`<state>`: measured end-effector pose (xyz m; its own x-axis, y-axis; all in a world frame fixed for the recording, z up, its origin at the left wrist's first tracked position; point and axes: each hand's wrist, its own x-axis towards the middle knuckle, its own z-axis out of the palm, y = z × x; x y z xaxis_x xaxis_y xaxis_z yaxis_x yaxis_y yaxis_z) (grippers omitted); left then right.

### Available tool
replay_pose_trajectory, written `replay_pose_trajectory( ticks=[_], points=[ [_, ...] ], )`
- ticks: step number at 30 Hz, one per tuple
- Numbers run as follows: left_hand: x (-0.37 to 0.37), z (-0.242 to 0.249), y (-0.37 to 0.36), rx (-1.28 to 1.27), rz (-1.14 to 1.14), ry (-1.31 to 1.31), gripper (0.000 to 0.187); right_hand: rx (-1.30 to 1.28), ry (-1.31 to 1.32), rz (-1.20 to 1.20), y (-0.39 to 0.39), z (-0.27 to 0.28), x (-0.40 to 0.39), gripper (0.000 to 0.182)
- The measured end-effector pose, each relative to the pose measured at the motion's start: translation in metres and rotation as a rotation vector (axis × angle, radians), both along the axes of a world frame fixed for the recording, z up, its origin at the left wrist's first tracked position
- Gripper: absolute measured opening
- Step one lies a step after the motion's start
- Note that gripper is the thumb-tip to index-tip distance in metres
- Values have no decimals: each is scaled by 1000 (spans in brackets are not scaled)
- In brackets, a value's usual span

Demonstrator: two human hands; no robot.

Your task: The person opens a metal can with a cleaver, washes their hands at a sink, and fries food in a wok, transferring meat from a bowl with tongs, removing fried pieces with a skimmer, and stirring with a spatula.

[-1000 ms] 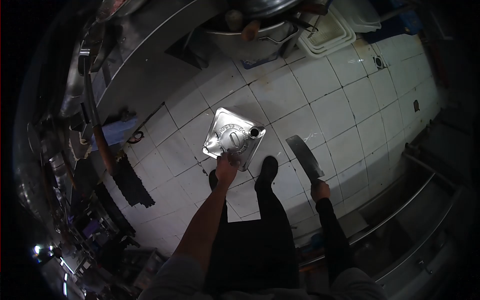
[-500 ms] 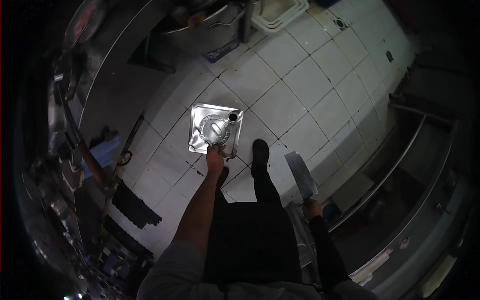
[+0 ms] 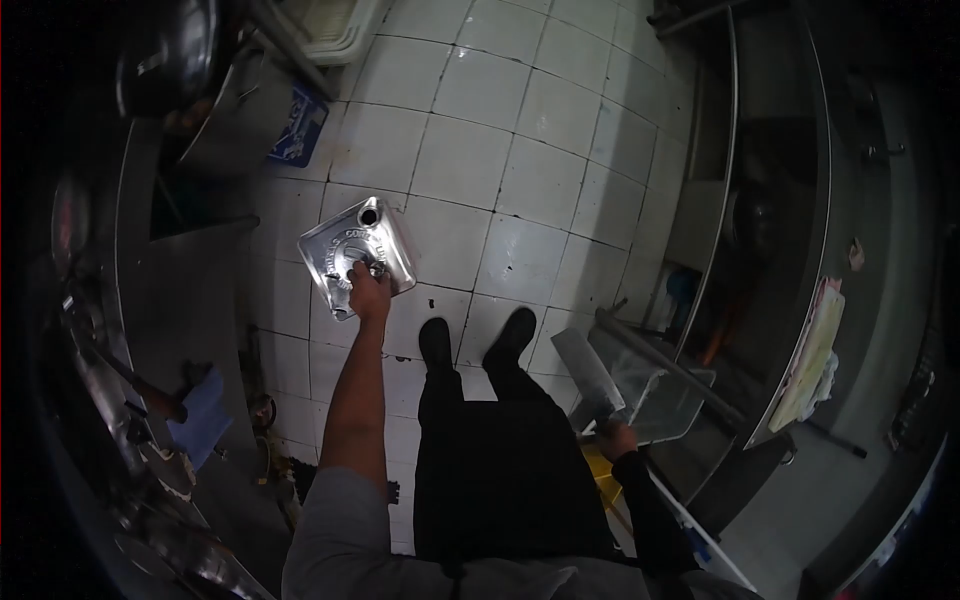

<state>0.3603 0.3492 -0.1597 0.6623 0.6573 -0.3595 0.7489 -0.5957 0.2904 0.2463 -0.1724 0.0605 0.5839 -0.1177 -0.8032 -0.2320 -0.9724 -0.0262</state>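
Note:
My left hand is closed on the top of a square, shiny metal can, which has a round opening near one corner and raised lettering around its middle. The can is tilted in the view, in front of my feet. At the right, my right hand is wrapped round the handle of a cleaver. Its broad blade points forward and to the left, above a clear plastic container.
White floor tiles lie ahead. A steel counter runs along the left. On the right are a shelf rail, a clear container and folded cloths. A blue crate stands at the upper left.
The view has turned and moved along the floor. My left hand has shifted left in the view with the metal can, which has rotated. Both my feet now show side by side. The cleaver remains in my right hand.

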Motion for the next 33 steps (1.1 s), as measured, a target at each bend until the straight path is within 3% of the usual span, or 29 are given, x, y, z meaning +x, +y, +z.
replay_pose_trajectory(
  ticks=[2,5,7,9,11,14,18,19,21,23,25,27,29,30,32,33],
  points=[
    [6,1,5,-3,-147,-38,50,1,29,62,-19,-10,-39,20],
    [7,-20,15,60,-372,-17,34,-149,103,4,-16,3,-51,16],
    [-1,-39,25,111,-485,-138,31,-186,99,-113,-13,19,-56,15],
    [7,-21,9,110,-531,-221,29,-105,52,-175,-32,10,-84,15],
    [6,-14,-2,52,-466,-100,25,-111,26,-252,-43,20,-105,14],
    [5,17,-117,-170,-736,-375,30,-99,-20,-379,-59,46,-135,15],
    [-25,148,-347,-792,-865,-125,44,-56,-218,-546,-83,106,-212,14],
    [-40,156,-392,-799,-1047,-230,43,-71,-289,-588,-86,126,-234,13],
    [-48,224,-470,-1170,-1057,-64,49,-96,-433,-721,-101,150,-270,14],
    [-35,300,-508,-1209,-1220,-37,53,-192,-458,-846,-107,197,-257,18],
    [-21,358,-527,-1005,-1512,-140,53,-119,-652,-977,-127,194,-273,19],
    [1,402,-507,-1006,-1515,-110,51,-76,-821,-995,-147,197,-247,19],
    [17,391,-462,-955,-1442,-192,50,-16,-976,-1017,-167,227,-194,20],
    [29,395,-433,-868,-1359,-49,51,18,-1011,-1047,-172,249,-160,21],
    [49,345,-350,-535,-1401,-17,57,183,-1071,-1063,-197,254,-112,24],
    [59,320,-302,-377,-1407,90,60,370,-1117,-1181,-202,282,-74,26]
  ],
)
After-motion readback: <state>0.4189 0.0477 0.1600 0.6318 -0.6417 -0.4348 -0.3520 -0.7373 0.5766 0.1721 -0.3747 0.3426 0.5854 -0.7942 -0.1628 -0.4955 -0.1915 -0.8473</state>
